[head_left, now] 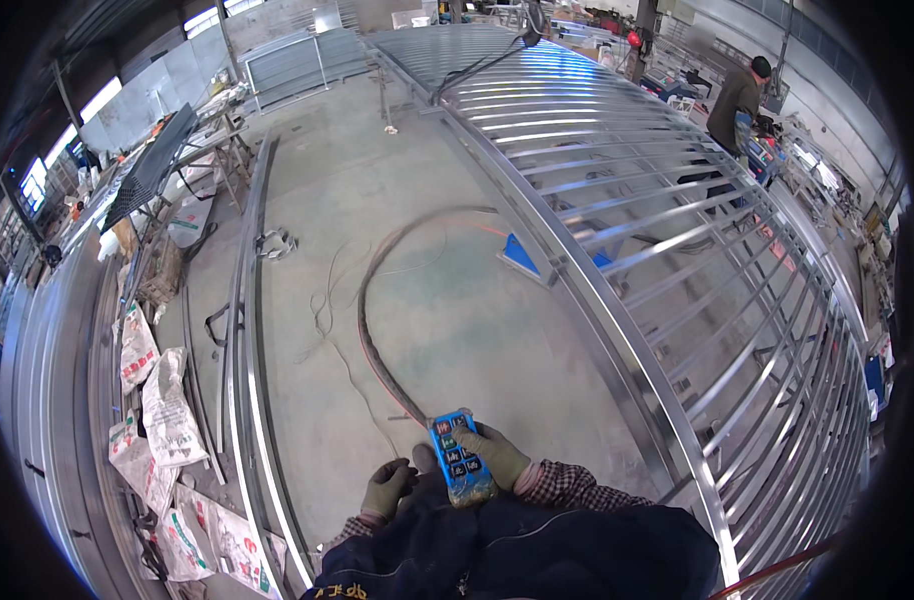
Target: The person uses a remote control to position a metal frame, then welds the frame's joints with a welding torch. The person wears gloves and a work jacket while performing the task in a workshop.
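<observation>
A blue handheld remote control (461, 462) with dark buttons and one red button is tilted in front of my body. My right hand (499, 455), in a grey-green glove, grips its right side, with a finger or thumb over the buttons. Just left of the remote is my left hand (387, 488), gloved too, its fingers curled together. Whether anything is inside them cannot be made out. A thin wire (362, 395) on the floor runs down towards this hand. Behind the remote's top end, a thick dark cable (365, 320) curves away across the floor.
To my right lies a large metal frame (597, 290) with many parallel bars, raised off the floor. Long metal profiles (242, 330) run along my left, beside white sacks (172, 410). A blue piece (522, 255) sits under the frame's edge. A person (737, 105) stands beyond the frame.
</observation>
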Demonstrator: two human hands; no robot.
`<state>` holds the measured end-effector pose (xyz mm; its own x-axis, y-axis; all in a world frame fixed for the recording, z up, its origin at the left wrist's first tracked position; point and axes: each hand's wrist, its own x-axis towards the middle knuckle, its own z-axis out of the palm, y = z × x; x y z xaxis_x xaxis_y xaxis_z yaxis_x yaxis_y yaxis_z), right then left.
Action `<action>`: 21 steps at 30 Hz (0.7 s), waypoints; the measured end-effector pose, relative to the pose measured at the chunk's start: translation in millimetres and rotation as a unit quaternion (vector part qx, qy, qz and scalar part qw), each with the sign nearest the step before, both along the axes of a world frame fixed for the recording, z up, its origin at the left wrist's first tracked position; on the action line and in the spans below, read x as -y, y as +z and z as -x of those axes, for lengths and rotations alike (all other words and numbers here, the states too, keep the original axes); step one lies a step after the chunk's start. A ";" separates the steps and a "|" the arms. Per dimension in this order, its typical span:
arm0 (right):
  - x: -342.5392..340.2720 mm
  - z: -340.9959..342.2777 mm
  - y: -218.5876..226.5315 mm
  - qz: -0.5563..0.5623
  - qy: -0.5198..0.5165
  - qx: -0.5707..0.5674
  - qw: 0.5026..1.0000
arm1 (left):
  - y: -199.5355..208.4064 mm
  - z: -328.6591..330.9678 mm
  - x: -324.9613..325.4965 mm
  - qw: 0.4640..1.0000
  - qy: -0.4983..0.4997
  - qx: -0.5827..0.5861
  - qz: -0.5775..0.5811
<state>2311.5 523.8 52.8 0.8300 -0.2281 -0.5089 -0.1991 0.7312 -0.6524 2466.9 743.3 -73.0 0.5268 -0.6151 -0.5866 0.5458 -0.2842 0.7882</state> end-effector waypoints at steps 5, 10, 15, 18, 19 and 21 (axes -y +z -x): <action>68.2 -94.0 13.0 0.032 -0.004 0.007 0.999 | 29.2 -138.4 104.3 0.990 -0.116 0.073 0.016; 133.5 -166.1 6.3 0.007 -0.092 0.012 0.996 | 47.1 -229.7 208.1 0.983 -0.152 0.094 0.032; 229.7 -256.0 -11.4 0.040 -0.133 0.023 0.990 | 26.0 -301.1 310.8 0.976 -0.189 0.097 0.049; 302.7 -311.2 -8.9 0.038 -0.135 0.026 0.990 | 23.3 -344.9 369.0 0.983 -0.162 0.074 0.040; 328.4 -327.0 -3.9 0.032 -0.135 0.029 0.990 | 26.5 -359.7 388.4 0.986 -0.151 0.061 0.026; 379.3 -355.9 10.3 0.046 -0.148 0.051 0.987 | 35.7 -391.6 431.0 0.985 -0.151 0.073 0.037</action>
<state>2667.4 144.5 63.0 0.7656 -0.5098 -0.3924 0.0842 0.6840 -0.7246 2858.5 312.3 -37.3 0.3892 -0.7951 -0.4651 0.3250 -0.3539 0.8770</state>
